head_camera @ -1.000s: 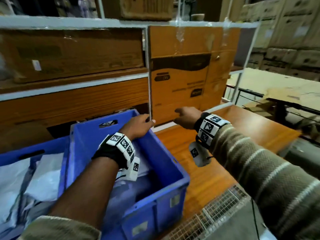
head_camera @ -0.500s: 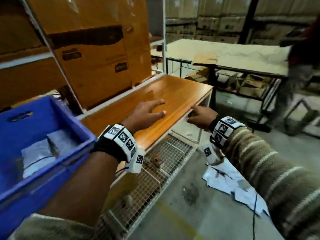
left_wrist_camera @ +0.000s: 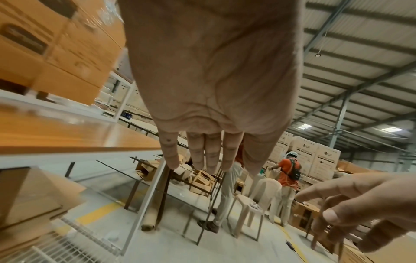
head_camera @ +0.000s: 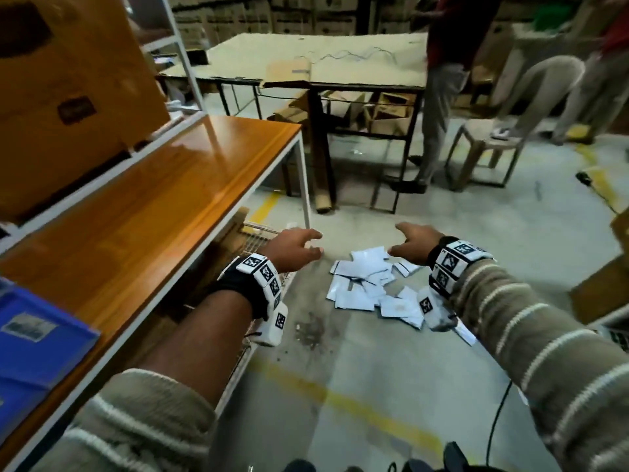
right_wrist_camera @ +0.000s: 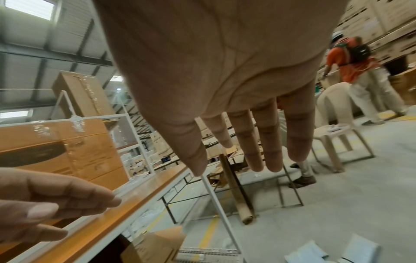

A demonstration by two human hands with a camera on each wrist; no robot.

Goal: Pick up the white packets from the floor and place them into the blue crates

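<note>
A heap of several white packets [head_camera: 366, 287] lies on the grey concrete floor in the head view; two of them show at the bottom of the right wrist view [right_wrist_camera: 360, 250]. My left hand [head_camera: 299, 247] hovers above the floor left of the heap, empty, fingers relaxed; the left wrist view shows its palm [left_wrist_camera: 213, 80] with straight fingers. My right hand [head_camera: 408, 245] hangs over the heap's right edge, empty, its fingers [right_wrist_camera: 258, 146] straight in the right wrist view. A corner of a blue crate [head_camera: 37, 342] sits on the wooden shelf at the far left.
The wooden-topped shelf unit [head_camera: 163, 199] with white metal legs stands left, a wire rack beneath it. Cardboard boxes [head_camera: 68, 90] fill its upper tier. Ahead are a black-framed table [head_camera: 323, 59], a plastic stool [head_camera: 483, 155] and other people's legs [head_camera: 439, 110]. A cardboard box [head_camera: 599, 287] sits right.
My view has swung from the blue crate and shelf round to the floor. Both hands have moved off the shelf edge and down towards the packet heap, still empty.
</note>
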